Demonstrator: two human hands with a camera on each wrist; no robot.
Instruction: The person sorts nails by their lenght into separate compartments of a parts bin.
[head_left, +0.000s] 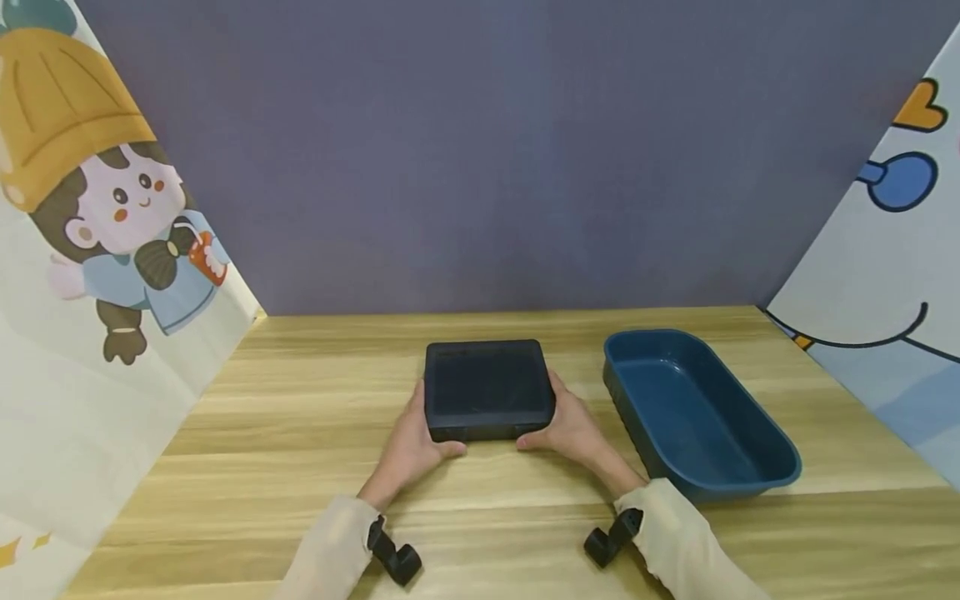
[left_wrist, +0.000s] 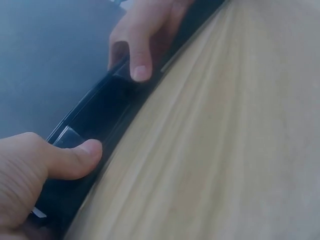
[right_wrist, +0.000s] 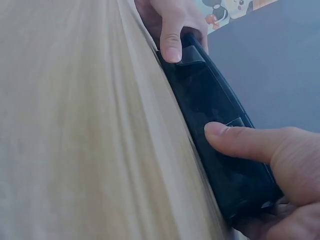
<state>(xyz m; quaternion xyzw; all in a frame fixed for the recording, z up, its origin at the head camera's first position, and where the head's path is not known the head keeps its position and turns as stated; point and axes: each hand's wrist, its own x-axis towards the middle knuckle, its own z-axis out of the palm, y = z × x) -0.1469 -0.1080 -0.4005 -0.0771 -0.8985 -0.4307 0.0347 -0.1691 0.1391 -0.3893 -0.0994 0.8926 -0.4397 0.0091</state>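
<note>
A flat black rectangular case [head_left: 489,383] with a smooth dark lid lies at the middle of the table, close over the wood. My left hand [head_left: 415,446] grips its left side, the thumb laid along the front face. From the right side my right hand [head_left: 570,425] holds it the same way. In the left wrist view the left thumb [left_wrist: 75,160] presses near a small latch on the front face. The right wrist view shows the right thumb [right_wrist: 237,140] beside another latch. Most of the other fingers are hidden behind the case.
To the right of the case stands a deep blue plastic basin [head_left: 697,408] with rounded corners. Both rest on a light wood-grain table [head_left: 300,417]. A grey-purple panel [head_left: 480,167] rises behind, and walls printed with cartoons flank the table.
</note>
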